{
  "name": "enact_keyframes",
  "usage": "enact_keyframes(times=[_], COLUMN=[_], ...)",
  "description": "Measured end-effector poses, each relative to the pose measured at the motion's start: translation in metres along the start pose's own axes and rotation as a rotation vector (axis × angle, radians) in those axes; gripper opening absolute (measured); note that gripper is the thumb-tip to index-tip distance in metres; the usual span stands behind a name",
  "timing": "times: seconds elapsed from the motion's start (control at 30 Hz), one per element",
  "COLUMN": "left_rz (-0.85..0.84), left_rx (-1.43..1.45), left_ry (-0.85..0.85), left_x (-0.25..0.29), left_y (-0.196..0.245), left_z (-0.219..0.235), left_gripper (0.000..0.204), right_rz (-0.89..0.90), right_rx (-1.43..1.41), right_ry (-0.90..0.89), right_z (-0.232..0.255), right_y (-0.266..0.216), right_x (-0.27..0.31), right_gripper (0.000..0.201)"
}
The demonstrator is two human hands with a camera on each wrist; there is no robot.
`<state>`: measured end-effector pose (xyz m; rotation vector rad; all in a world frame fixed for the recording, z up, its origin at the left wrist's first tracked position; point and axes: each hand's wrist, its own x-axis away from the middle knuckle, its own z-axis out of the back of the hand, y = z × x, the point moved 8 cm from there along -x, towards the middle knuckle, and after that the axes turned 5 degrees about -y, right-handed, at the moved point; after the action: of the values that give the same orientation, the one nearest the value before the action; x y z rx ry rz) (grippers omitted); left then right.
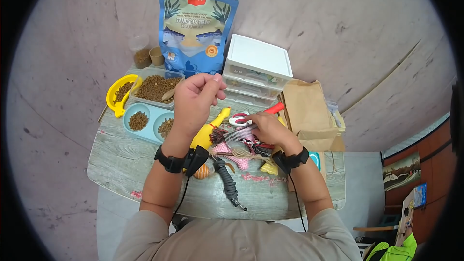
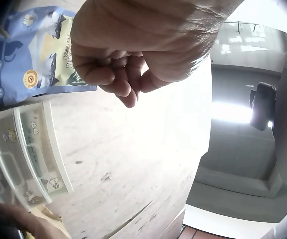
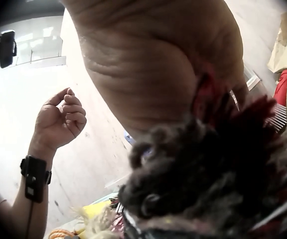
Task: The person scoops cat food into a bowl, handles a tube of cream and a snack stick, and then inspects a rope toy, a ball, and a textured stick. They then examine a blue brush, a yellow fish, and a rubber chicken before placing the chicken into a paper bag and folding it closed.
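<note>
My left hand [image 1: 200, 99] is raised above the food containers, fingers loosely curled with nothing visible in them. In the left wrist view that hand [image 2: 133, 45] hangs before the wall. My right hand [image 1: 271, 128] reaches down into a pile of pet things, its fingertips at the scissors [image 1: 238, 119] with white and pink handles. A metal comb [image 1: 238, 134] lies beside its fingers, and a red handle [image 1: 275, 108] shows behind the hand. Below it, a dark red and black rope toy [image 3: 183, 174] fills the right wrist view. Its grip is hidden; I cannot tell whether it holds anything.
A yellow rubber toy [image 1: 204, 135], grey coiled rope [image 1: 225, 180] and orange ball [image 1: 201, 172] lie nearby. On the left stand a blue double bowl [image 1: 149, 112], yellow bowl [image 1: 112, 92] and kibble tub [image 1: 153, 97]. Behind are a cat food bag [image 1: 197, 34], drawers [image 1: 258, 60] and paper bag [image 1: 307, 108].
</note>
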<state>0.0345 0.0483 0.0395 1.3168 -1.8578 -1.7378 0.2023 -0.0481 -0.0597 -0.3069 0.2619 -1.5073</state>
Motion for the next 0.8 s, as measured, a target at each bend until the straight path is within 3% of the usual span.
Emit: enact_keyframes(times=[0.2,0.27,0.4,0.47,0.57,0.63,0.7,0.77,0.8], left_rz=[-0.002,-0.009,-0.014,0.009,-0.004,-0.003,0.000,0.018,0.016], left_rx=[0.000,0.004,0.005,-0.012,-0.011,-0.014,-0.018,-0.038,-0.037], left_ry=[-0.012,-0.014,-0.012,-0.022,-0.024,-0.018,-0.013,-0.046,-0.047], left_x=[0.000,-0.001,0.000,0.000,-0.001,-0.001,-0.001,0.000,-0.001], left_y=[0.000,0.001,0.001,0.000,0.000,0.000,0.000,-0.001,-0.001], left_z=[0.001,0.001,0.000,-0.001,0.000,0.000,0.002,0.000,0.000], left_gripper=[0.021,0.024,0.024,0.024,0.024,0.024,0.024,0.021,0.021], right_rz=[0.002,0.141,0.114,0.131,0.102,0.150,0.207,0.171,0.055], right_rx=[-0.064,-0.016,-0.114,-0.270,-0.189,-0.094,-0.132,-0.106,-0.217], right_ry=[-0.088,0.065,0.139,0.050,-0.042,0.018,0.228,0.246,0.217], right_z=[0.003,0.017,0.038,0.027,-0.002,-0.005,0.014,0.020,0.021], right_y=[-0.010,-0.027,-0.051,-0.057,-0.053,-0.053,-0.057,-0.047,-0.033], right_x=[0.006,0.012,0.020,0.022,0.023,0.020,0.021,0.012,0.005], right_gripper=[0.026,0.019,0.018,0.016,0.015,0.016,0.018,0.019,0.020])
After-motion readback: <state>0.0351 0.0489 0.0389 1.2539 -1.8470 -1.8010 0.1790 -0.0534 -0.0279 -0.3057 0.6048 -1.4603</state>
